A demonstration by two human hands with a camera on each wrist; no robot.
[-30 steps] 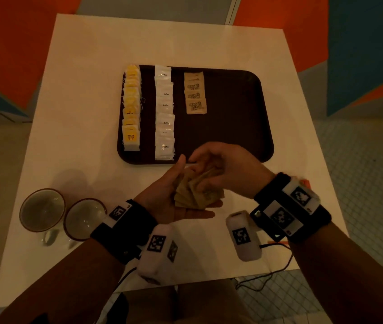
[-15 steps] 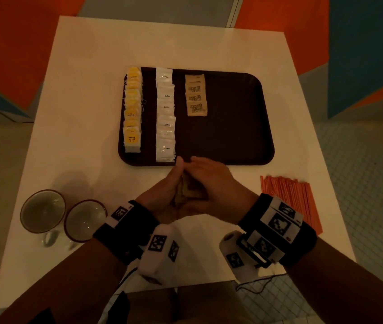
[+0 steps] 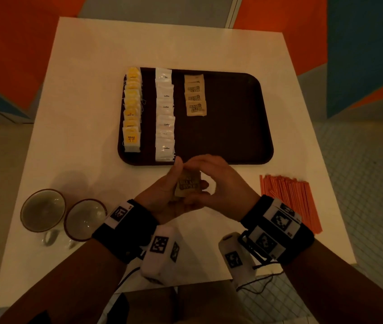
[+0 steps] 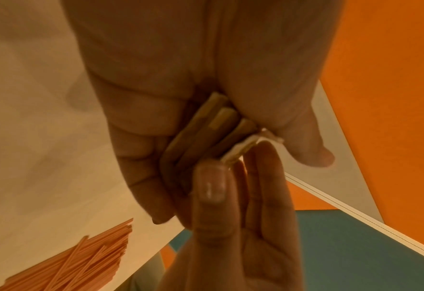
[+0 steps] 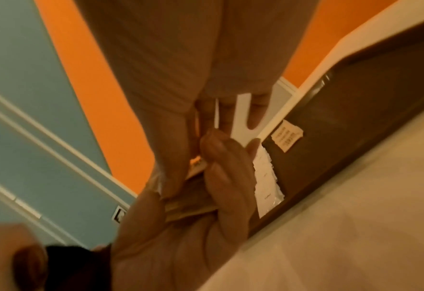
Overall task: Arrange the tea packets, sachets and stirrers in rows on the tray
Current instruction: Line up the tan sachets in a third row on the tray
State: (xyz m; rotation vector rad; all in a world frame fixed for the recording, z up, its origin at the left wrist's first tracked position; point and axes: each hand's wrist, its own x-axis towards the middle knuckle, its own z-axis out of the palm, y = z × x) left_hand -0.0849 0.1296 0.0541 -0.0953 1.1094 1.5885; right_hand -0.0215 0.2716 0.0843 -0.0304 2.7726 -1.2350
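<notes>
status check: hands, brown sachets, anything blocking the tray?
Left hand holds brown sachet stack; right hand pinches its top one. Four brown sachets already on tray. Third row's path clear.

Café table (image 3: pixel 87 94), serving tray (image 3: pixel 232 113)

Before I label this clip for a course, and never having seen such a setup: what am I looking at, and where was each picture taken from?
No machine here: a person works with bare hands, wearing cameras. The wide picture comes from the head, looking down at a white table. The two close-ups come from cameras strapped to each wrist, looking along the fingers. On the table a dark tray holds three rows: yellow tea packets, white coffee sachets and four brown sachets. Orange stirrers lie to the right, two cups to the left. The left hand holds a small stack of brown sachets; the right hand pinches the top one.
</notes>
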